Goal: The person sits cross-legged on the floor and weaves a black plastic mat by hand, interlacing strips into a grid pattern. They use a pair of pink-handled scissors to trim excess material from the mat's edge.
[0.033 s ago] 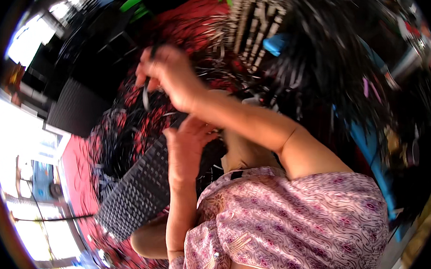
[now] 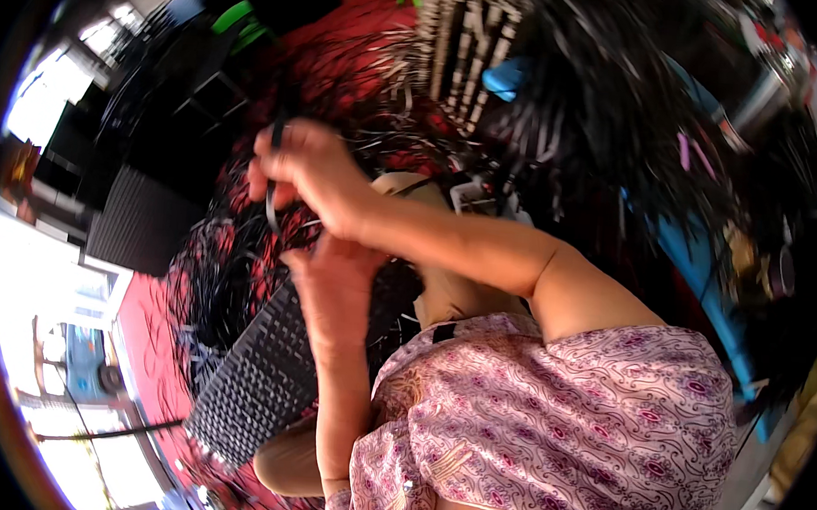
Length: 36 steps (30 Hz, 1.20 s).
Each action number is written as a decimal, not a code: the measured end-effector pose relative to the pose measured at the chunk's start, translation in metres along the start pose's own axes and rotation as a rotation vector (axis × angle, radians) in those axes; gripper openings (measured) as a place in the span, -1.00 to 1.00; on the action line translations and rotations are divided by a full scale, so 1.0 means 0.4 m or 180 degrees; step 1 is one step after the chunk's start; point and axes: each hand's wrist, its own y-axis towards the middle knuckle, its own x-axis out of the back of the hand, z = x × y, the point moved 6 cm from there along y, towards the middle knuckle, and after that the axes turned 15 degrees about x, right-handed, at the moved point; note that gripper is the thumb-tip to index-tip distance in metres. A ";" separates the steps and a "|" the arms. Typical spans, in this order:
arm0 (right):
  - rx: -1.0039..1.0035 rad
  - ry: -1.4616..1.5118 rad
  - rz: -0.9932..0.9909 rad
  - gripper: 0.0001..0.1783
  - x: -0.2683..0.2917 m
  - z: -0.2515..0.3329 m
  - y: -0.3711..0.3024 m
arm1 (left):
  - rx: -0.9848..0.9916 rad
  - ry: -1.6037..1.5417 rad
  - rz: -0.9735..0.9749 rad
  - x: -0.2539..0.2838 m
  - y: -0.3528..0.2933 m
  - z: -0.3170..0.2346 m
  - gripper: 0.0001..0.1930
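My right hand [image 2: 303, 169] reaches across in front of me, its fingers closed on a narrow black strip [image 2: 272, 211] whose lower end looks pale and shiny. Motion blurs this hand. Just nearer to me is my left hand [image 2: 333, 292], its thumb spread out to the left and its fingers partly covered by my right wrist. It appears to hold nothing. Below and beside it, a dark woven panel [image 2: 257, 367] with a checked weave slants across my lap. Many loose black strips [image 2: 215, 281] lie tangled on the red floor beyond the panel.
At the far side stands a slatted rack [image 2: 466, 48] with a blue object [image 2: 505, 79] beside it. A large heap of dark strips [image 2: 595, 107] fills the upper right, near a long blue bar [image 2: 706, 283]. A dark ribbed box [image 2: 144, 220] stands at left.
My right hand has come slightly down and nearer to my left hand, still with the strip. The left hand has shifted a little left. The whole view has turned slightly.
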 end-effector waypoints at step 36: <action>-0.3214 -0.3248 -0.1148 -0.81 1.124 -0.059 -0.963 | -0.2445 -0.0177 -0.1584 0.241 -0.167 -0.336 -0.68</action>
